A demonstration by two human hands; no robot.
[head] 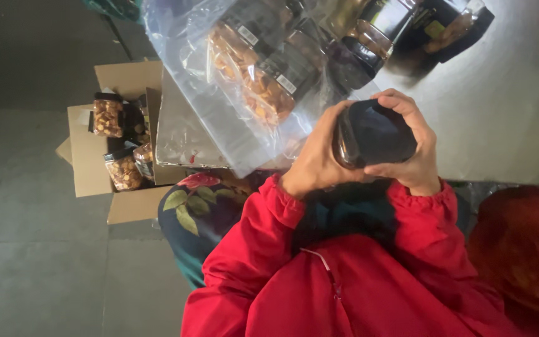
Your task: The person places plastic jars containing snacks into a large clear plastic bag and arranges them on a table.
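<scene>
At the far left, an open cardboard box (92,159) sits on the grey floor (26,249), its flaps spread wide. Clear jars of golden snacks (108,115) stand or lie in it; how many is hard to tell, since the inner ones sink into shadow.

Right of the box, a large clear plastic bag (219,81) lies across the edge of the bench (500,93). More snack jars show through its film, blurred by glare and folds, and its top is cut off by the frame. Below the bag a dark cloth with a red flower and green leaves (198,203) shows, partly covered by a red sleeve.

At centre, the left hand (316,156) grips the left side of a dark jar (372,134), its fingers curled behind and mostly hidden. The jar is held up in front of the chest, over the near edge of the bench, with its black lid facing the camera; its contents cannot be made out.

The right hand (413,146) wraps the jar's right side, fingers closed over the top of the lid.

At upper right, more dark-labelled jars (444,25) stand on the bench, cut off by the frame. At lower right, a blurred red-orange shape (525,249) cannot be identified.
</scene>
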